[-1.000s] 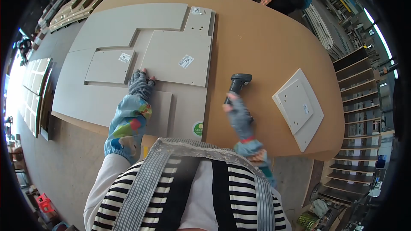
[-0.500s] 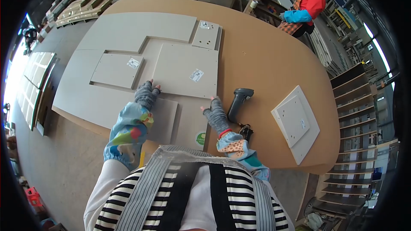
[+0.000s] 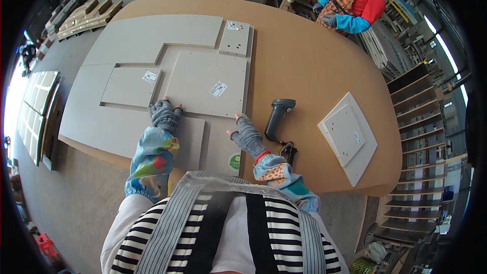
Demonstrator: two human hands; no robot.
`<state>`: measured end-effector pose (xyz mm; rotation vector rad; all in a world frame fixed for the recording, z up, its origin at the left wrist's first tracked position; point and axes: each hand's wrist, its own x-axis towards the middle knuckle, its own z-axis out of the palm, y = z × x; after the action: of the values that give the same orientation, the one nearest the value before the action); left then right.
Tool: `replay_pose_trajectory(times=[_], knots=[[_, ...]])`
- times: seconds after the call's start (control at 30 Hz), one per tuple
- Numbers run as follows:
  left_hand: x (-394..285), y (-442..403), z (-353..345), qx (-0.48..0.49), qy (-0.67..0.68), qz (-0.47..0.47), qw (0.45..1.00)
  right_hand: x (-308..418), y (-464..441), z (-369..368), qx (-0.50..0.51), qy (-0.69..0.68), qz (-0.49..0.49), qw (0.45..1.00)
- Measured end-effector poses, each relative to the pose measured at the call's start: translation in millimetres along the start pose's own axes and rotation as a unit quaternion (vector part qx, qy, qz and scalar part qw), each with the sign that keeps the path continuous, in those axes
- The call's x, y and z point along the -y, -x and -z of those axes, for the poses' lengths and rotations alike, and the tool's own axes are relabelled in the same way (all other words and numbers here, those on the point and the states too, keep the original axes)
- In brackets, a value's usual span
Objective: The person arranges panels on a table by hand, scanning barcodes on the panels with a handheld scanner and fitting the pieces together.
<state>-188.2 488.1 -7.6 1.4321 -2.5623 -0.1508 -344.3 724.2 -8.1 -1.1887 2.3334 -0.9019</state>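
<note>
My left hand (image 3: 165,115), in a grey fingerless glove, lies with fingers spread at the lower left corner of a large grey panel (image 3: 203,78) bearing a white label. At that panel's lower right corner is my right hand (image 3: 247,134), gloved alike, its thumb and forefinger apart and the fingertips at the edge. Neither hand grips anything. Left of the panel lies a smaller labelled panel (image 3: 127,87), and below it another grey board (image 3: 190,144) reaches under my left wrist. All rest on a wide grey board (image 3: 86,106). A black handheld scanner (image 3: 278,116) stands just right of my right hand.
Two stacked white panels (image 3: 357,157) lie on the right of the brown tabletop (image 3: 304,71). A small drilled panel (image 3: 234,40) is at the far edge of the grey boards. A co-worker (image 3: 350,5) stands beyond the table; a slatted rack (image 3: 416,142) is at right.
The view has shifted slightly, so the table's contents appear further left. The co-worker has turned more toward the table, both hands now visible. My hands keep about the same place at the panel.
</note>
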Motion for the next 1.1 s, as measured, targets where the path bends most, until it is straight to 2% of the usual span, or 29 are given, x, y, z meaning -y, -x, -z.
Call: replay_pose_trajectory(times=[0.03, 0.17, 0.23, 0.3, 0.37, 0.43, 0.47, 0.53, 0.67, 0.8, 0.87, 0.93, 0.97, 1.03, 1.07, 1.1], knots=[[2, 0, -3, -0.014, -0.002, -0.008, 1.000, 2, 0, 0, 0.013, 0.051, -0.005, 0.999], [12, 0, -8, -0.059, -0.002, -0.043, 0.997, -10, 0, -13, 0.012, 0.030, -0.019, 0.999], [9, 1, 5, -0.005, 0.001, -0.052, 0.999, -42, 1, -41, -0.070, -0.042, 0.106, 0.991], [24, -2, -26, -0.092, 0.041, -0.091, 0.991, -37, 7, -39, -0.067, 0.010, 0.095, 0.993], [21, -1, -24, -0.093, 0.104, -0.083, 0.987, -14, 15, -22, -0.023, -0.010, 0.040, 0.999], [28, -9, -31, -0.068, 0.038, -0.084, 0.993, -3, 12, -16, 0.020, 0.040, -0.020, 0.999], [23, -8, -25, -0.068, 0.043, -0.099, 0.992, -2, 12, -15, 0.007, 0.041, -0.029, 0.999], [14, -6, -12, -0.009, 0.029, -0.053, 0.998, 0, 13, -11, 0.039, 0.047, -0.031, 0.998], [15, -5, -14, -0.037, 0.017, -0.064, 0.997, 3, 16, -7, 0.053, 0.059, -0.041, 0.996], [12, -5, -12, -0.025, 0.021, -0.060, 0.998, 7, 21, -2, 0.060, 0.061, -0.055, 0.995], [14, -4, -13, -0.031, 0.054, -0.059, 0.996, -2, 19, -13, 0.020, 0.067, -0.029, 0.997], [28, -7, -28, -0.073, 0.096, -0.102, 0.987, -12, 22, -19, -0.007, 0.020, 0.017, 1.000], [31, -5, -30, -0.086, 0.081, -0.115, 0.986, 0, 24, -8, -0.001, 0.011, 0.014, 1.000], [30, -1, -27, -0.085, 0.080, -0.114, 0.987, -27, 17, -32, -0.050, 0.038, 0.078, 0.995], [30, -5, -28, -0.048, 0.088, -0.089, 0.991, -19, 18, -22, -0.002, 0.048, 0.029, 0.998], [19, -1, -10, -0.017, 0.037, -0.088, 0.995, -4, 17, -11, 0.043, 0.101, -0.030, 0.993]])
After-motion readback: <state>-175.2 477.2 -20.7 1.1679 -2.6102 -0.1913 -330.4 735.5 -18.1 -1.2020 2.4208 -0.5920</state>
